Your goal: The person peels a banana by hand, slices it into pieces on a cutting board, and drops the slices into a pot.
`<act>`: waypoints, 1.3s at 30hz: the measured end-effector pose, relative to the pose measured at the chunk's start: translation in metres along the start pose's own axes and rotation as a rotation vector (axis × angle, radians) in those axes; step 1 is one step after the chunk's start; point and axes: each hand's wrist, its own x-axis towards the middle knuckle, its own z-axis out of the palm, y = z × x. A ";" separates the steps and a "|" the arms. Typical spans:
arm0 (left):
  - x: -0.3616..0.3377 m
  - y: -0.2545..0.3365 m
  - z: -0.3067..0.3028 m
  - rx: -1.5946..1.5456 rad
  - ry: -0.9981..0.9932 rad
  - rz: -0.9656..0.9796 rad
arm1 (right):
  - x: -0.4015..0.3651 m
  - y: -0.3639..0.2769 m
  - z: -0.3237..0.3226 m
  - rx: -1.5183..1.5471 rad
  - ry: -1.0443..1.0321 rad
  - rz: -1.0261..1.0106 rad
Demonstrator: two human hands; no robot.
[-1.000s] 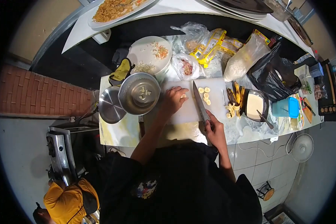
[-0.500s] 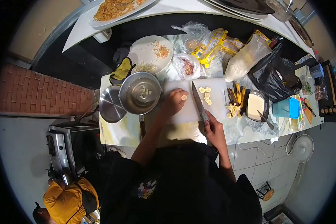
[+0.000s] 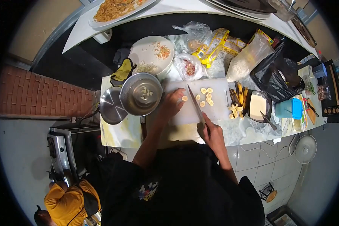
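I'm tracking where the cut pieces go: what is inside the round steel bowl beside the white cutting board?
The round steel bowl holds a few pale banana slices lying loose on its bare metal bottom. Nothing covers them; what lies under the bowl is hidden.

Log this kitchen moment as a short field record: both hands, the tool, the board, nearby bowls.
left hand: rests on the white cutting board, fingertips at a banana piece
right hand: grips the knife, blade slanted across the board
banana slices: clustered right of the blade
metal bowl: left of the board, a few pieces inside
dark bowl: right of the board, pale liquid
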 end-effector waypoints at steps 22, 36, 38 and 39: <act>-0.001 0.010 -0.002 0.002 0.059 -0.062 | 0.000 0.000 0.013 -0.149 -0.049 -0.099; 0.000 -0.003 0.006 0.006 0.045 -0.053 | 0.000 -0.005 0.013 -0.211 -0.090 -0.063; -0.001 -0.006 0.009 0.011 0.077 -0.060 | -0.002 -0.004 0.013 -0.184 -0.071 -0.088; -0.001 -0.003 0.008 0.011 0.079 -0.061 | -0.002 -0.004 0.014 -0.156 -0.049 -0.111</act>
